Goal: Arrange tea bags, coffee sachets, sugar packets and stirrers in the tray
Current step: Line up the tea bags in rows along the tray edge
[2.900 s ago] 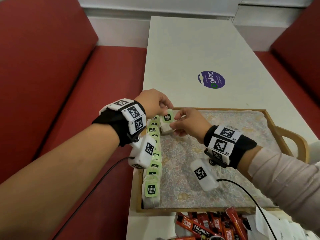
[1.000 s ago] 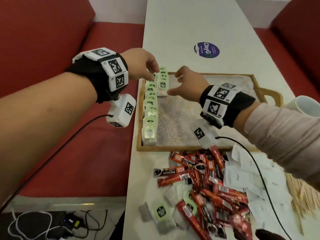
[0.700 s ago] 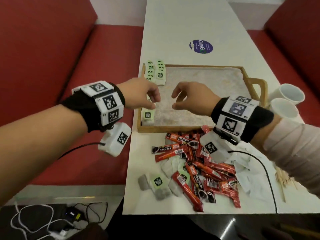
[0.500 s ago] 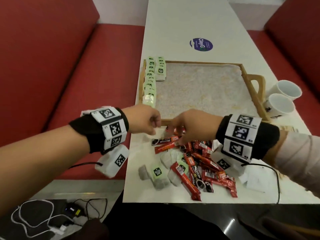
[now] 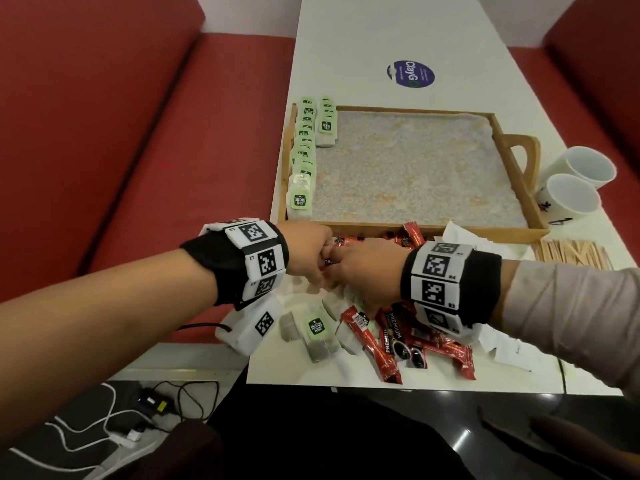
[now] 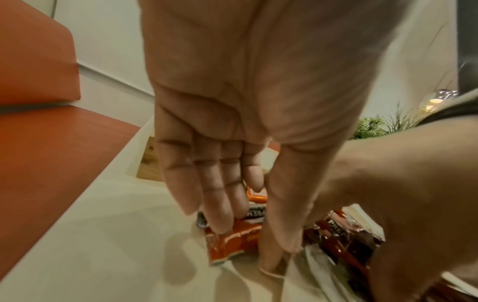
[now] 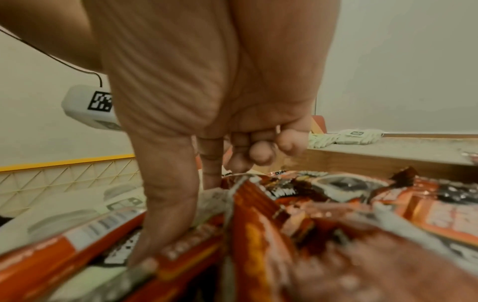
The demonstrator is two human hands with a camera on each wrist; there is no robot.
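Two hands are meeting over a heap of sachets at the near end of a long white surface (image 5: 363,36). Red upholstered benches (image 5: 104,133) are running along both sides of it, a pale wall is closing off the far end, and white cables (image 5: 86,434) are lying on the floor below the near edge.

A wooden tray (image 5: 415,228) is sitting mid-surface, with tea bags (image 5: 303,157) standing in a row along its left wall and a shorter second row just beside them at the far corner. Red coffee sachets (image 5: 391,337) are lying in a loose pile near the tray's front rim, mixed with a few more tea bags. White sugar packets (image 5: 512,348) are lying to the right of the pile, and wooden stirrers (image 5: 571,252) are stacked beside the tray's right front corner, next to two white cups (image 5: 575,181). A purple round sticker (image 5: 410,73) is showing farther along.

The left hand (image 5: 308,249) is pressing nearly straight fingers (image 6: 220,206) onto one sachet. The right hand (image 5: 367,268) is reaching into the pile, its thumb and forefinger extended down among the sachets and the other fingers (image 7: 261,151) curling; whether it is gripping anything, I cannot tell.
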